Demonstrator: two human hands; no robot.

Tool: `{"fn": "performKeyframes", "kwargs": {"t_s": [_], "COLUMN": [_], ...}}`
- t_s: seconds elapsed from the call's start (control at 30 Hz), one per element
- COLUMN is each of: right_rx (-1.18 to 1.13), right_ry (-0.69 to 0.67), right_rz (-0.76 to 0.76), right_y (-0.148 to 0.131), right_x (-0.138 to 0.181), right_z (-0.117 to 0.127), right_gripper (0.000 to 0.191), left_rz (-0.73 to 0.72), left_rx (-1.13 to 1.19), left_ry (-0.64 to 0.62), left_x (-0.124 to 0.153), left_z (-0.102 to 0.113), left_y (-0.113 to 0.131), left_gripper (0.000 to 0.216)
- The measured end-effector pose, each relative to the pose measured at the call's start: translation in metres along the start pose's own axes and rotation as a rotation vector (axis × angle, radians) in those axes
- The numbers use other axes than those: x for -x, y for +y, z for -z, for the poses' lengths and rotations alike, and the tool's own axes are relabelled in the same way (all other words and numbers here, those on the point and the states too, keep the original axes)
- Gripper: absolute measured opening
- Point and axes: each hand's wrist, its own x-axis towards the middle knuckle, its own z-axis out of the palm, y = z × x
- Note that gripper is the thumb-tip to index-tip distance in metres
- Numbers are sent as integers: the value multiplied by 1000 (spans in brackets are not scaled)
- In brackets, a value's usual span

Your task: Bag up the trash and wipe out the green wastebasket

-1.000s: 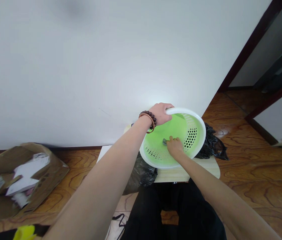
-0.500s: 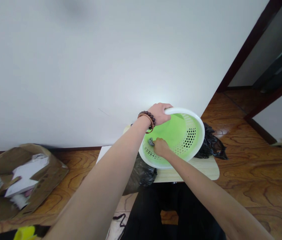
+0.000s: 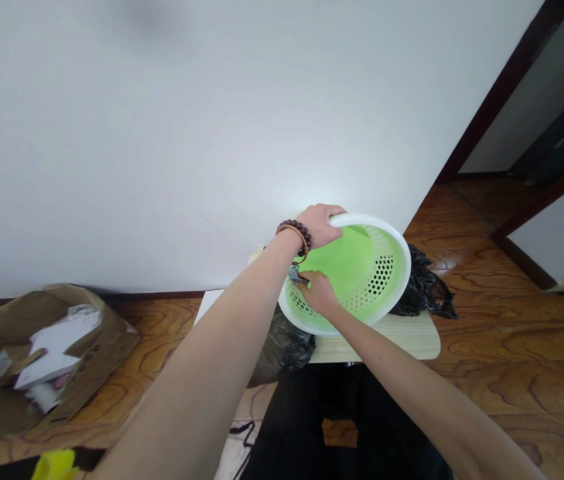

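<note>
A round green strainer basket point(image 3: 362, 263) with a white rim and perforated sides is tilted toward me above a small pale wooden table point(image 3: 412, 337). My left hand point(image 3: 319, 225), with bead bracelets on the wrist, grips the rim at its upper left. Inside the basket at its left wall, my right hand point(image 3: 318, 290) is closed on a small grey cloth point(image 3: 294, 275) pressed against the green surface.
Black plastic bags point(image 3: 425, 290) lie on the table on both sides of the basket. An open cardboard box point(image 3: 62, 347) with papers sits on the wooden floor at left. A white wall stands behind; a dark-framed doorway point(image 3: 537, 133) is at right.
My right hand has slid the grey cloth from the middle of the basket to its left wall. My left hand has kept its grip on the rim.
</note>
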Motion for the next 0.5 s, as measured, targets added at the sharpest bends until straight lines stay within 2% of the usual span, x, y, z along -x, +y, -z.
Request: {"fn": "performKeyframes", "kwargs": {"t_s": [0.13,0.2,0.27,0.4,0.5], "right_rx": [233,353,405,252,113], "right_ry": [-167,-196,-194,-196,-94], "right_rz": [37,28,16,-14,-14], "right_y": [33,52,58,32,8], "right_x": [16,23,24,13,6], "right_z": [12,18,19,6,-2], "right_gripper": [26,28,28,33,42], "left_rz": [-19,-17,-13,-16,-8], "left_rx": [0,1,4,5,6], "left_ry": [2,-1,-3,10,14], "left_x": [0,0,0,0,0], "left_z": [0,0,0,0,0], "left_y": [-1,-1,0,1,0], "left_gripper": [39,38,38,38,38]}}
